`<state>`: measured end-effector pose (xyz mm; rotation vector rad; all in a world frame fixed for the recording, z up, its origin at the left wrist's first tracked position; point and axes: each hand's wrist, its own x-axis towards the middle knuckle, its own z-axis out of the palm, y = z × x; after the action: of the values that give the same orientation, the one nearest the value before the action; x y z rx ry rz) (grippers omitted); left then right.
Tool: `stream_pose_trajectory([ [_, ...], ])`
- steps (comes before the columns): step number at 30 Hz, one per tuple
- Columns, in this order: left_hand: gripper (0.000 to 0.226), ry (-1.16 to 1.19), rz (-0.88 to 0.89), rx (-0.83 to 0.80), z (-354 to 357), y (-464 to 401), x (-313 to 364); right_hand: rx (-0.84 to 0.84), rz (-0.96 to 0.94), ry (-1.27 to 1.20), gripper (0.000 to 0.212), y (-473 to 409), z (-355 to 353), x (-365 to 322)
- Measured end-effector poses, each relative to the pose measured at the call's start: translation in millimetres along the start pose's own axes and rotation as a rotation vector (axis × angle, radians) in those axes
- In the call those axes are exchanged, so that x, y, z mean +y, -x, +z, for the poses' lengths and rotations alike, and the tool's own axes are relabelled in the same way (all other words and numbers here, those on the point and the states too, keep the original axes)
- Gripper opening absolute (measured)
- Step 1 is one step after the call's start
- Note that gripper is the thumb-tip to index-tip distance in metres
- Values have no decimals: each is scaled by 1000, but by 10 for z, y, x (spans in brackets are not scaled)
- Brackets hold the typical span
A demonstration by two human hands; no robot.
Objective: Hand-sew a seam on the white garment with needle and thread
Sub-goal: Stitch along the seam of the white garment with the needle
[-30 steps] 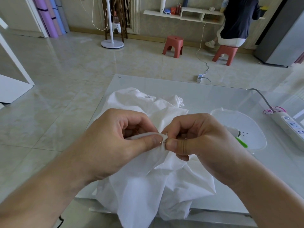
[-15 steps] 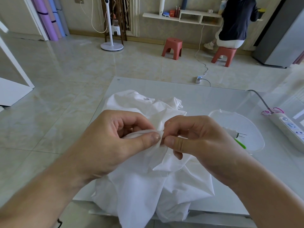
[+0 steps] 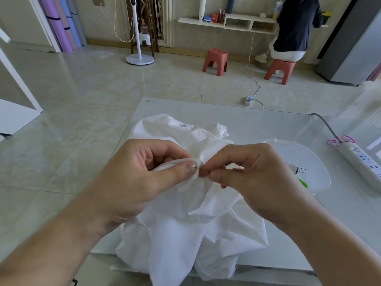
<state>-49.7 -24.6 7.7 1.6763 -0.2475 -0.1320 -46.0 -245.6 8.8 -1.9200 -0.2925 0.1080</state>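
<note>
Both bare forearms are extended forward, hands brought together above the white garment [image 3: 185, 234]. A folded edge is pinched between thumb and curled fingers of the left hand [image 3: 144, 176]. The needle [image 3: 203, 168] is gripped between thumb and forefinger of the right hand [image 3: 251, 178], fingertips nearly touching.

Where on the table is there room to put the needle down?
The far strip of the table, beyond the white garment, is bare. So is the near right part, below the clear tray and power strip. It is crowded in the middle, where both hands pinch the cloth.
</note>
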Motion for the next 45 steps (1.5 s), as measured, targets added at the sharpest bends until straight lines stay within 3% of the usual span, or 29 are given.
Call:
stream_pose_trajectory([
  [5,12,14,-59,-6,41,-3,-3,97,-11,20,27,12,83,-11],
  [11,13,102,-98,43,33,2,27,95,-2,31,20,6,128,-1],
  [18,17,47,-108,25,54,-15,-11,126,-1,161,25,33,134,-24],
  [22,9,-14,-99,20,71,-22,-31,129,-14,189,22,49,171,-39],
  [27,8,-59,-108,78,64,-35,-52,133,-144,99,22,43,144,-20],
  [31,23,-66,-107,31,95,-31,-64,154,-199,96,24,41,251,-8],
  [35,24,-71,-115,11,99,-26,-64,252,-198,-8,25,14,281,26],
  [42,19,-160,-136,61,64,-38,-119,205,-140,-543,19,6,166,-31],
  [45,20,-178,-142,66,35,-53,-120,191,-106,-617,12,-2,76,-61],
])
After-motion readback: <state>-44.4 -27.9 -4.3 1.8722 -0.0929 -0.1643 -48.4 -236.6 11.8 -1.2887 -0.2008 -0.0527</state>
